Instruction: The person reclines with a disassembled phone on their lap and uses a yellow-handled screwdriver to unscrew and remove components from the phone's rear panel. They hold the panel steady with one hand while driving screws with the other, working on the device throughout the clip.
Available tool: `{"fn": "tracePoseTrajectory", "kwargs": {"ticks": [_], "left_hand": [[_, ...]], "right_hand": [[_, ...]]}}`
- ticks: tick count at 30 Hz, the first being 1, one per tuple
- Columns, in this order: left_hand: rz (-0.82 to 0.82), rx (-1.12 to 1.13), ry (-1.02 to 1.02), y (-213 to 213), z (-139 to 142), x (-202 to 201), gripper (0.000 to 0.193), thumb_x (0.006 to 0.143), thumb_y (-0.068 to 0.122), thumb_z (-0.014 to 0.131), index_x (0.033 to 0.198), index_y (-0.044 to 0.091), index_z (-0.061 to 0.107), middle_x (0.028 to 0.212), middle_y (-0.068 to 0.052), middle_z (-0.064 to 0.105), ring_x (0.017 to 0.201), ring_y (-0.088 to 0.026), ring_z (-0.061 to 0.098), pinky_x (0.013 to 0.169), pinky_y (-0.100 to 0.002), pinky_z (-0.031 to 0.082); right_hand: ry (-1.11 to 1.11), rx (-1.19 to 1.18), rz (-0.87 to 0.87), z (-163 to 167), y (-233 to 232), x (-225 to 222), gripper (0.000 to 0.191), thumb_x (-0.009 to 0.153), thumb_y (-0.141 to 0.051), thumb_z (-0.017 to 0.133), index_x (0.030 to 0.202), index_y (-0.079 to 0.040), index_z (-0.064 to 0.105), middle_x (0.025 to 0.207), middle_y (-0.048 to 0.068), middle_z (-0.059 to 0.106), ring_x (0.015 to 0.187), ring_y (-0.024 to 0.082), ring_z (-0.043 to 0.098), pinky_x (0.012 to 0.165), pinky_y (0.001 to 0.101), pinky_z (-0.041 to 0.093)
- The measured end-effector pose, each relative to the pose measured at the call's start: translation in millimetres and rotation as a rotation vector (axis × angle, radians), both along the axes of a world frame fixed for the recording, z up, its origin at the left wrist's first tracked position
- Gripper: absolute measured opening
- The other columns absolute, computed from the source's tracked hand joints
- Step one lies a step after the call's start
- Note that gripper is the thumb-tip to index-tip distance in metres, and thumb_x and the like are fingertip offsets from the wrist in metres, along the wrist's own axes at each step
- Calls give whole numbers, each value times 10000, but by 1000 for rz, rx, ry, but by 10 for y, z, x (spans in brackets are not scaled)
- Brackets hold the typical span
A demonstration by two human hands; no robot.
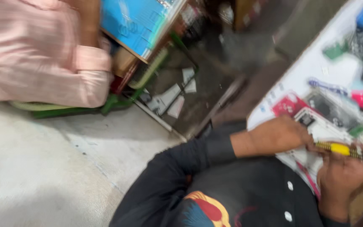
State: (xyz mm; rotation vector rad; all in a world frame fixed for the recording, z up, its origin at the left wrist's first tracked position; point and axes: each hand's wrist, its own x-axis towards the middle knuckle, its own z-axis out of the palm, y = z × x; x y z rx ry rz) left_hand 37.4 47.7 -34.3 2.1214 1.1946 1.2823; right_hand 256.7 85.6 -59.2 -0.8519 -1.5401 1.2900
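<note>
The right hand (347, 170) gripped a yellow-handled screwdriver (340, 149) over the white device (322, 130), ready to work it. The left hand (280, 135) pressed flat beside it (steadying, I'd judge).

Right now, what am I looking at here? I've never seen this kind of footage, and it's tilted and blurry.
There is no machine here. One camera sits on a person's head and looks down, tilted, at their own two bare hands. The person wears a dark shirt with white buttons. Their left hand rests on a white device lying on a white worktop. Their right hand holds a yellow-handled tool, probably a screwdriver. Small red, pink, green and blue parts lie scattered on the worktop, too blurred to name. At upper left, someone else's pink sleeve shows beside a green-framed stand.
</note>
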Motion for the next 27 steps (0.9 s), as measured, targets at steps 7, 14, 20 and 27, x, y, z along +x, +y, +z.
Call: {"fn": "tracePoseTrajectory", "kwargs": {"ticks": [7, 14, 20, 27], "left_hand": [[50, -123, 160, -188, 236, -175, 174, 889, 101, 630, 1054, 75, 680, 975, -71, 689, 957, -293, 672, 874, -416, 519], [178, -226, 87, -279, 480, -290, 142, 1008, 109, 775, 1117, 97, 684, 1090, -4, 698, 951, -204, 665, 835, -342, 479], [160, -245, 22, -278, 574, -329, 144, 1015, 94, 801, 1128, 103, 712, 1055, 8, 706, 907, -185, 684, 794, -316, 488], [112, -262, -12, -259, 601, -310, 164, 987, 69, 828, 1101, 91, 713, 1023, 4, 705, 888, -195, 660, 770, -320, 478]], "right_hand": [[114, -220, 3, 30, -206, 130, 489, 1180, -167, 706, 1397, -64, 280, 1112, 218, 661, 943, 285, 693, 886, 430, 633], [132, -194, 90, 172, -238, 154, 469, 1192, -283, 633, 1434, -82, 286, 1080, 217, 650, 845, 313, 703, 816, 416, 622], [87, -177, 91, 215, -232, 141, 487, 1197, -307, 622, 1441, -85, 263, 1073, 223, 665, 832, 310, 706, 793, 404, 639], [156, -256, 100, 171, -316, 180, 634, 1206, -296, 636, 1572, -81, 164, 1096, 203, 665, 864, 287, 693, 821, 402, 631]]}}
